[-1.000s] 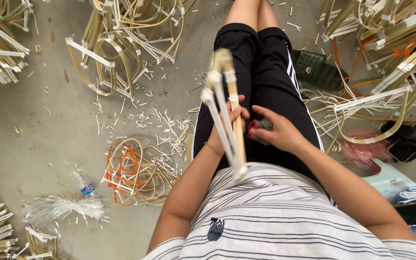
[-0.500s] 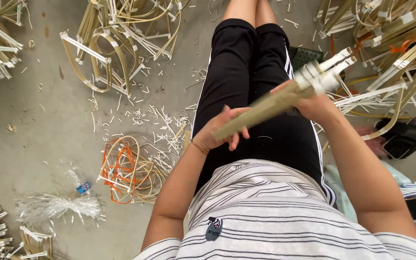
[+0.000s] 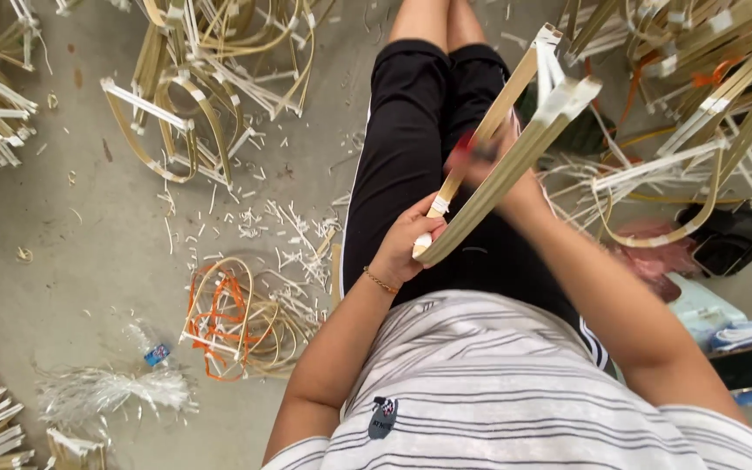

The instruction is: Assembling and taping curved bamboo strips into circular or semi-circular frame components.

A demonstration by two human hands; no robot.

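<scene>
I sit with black-trousered legs stretched out over a concrete floor. A bundle of pale bamboo strips (image 3: pixel 515 144) slants across my lap, its white-taped ends up at the right. My left hand (image 3: pixel 406 239) grips the lower end of the bundle near a small white tape wrap. My right hand (image 3: pixel 493 161) is blurred with motion and closed around the strips higher up, with something red at the fingers.
Heaps of bent bamboo strips lie at top left (image 3: pixel 193 78) and top right (image 3: pixel 707 96). A coil with orange ties (image 3: pixel 232 318) and a plastic bottle (image 3: pixel 150 344) lie left of me. A black pouch (image 3: pixel 728 235) and phone (image 3: pixel 746 370) sit right.
The bundle swung from upright over my lap to slanting up to the right. My right hand moved from the strip's far end down toward its middle; the left kept the lower end.
</scene>
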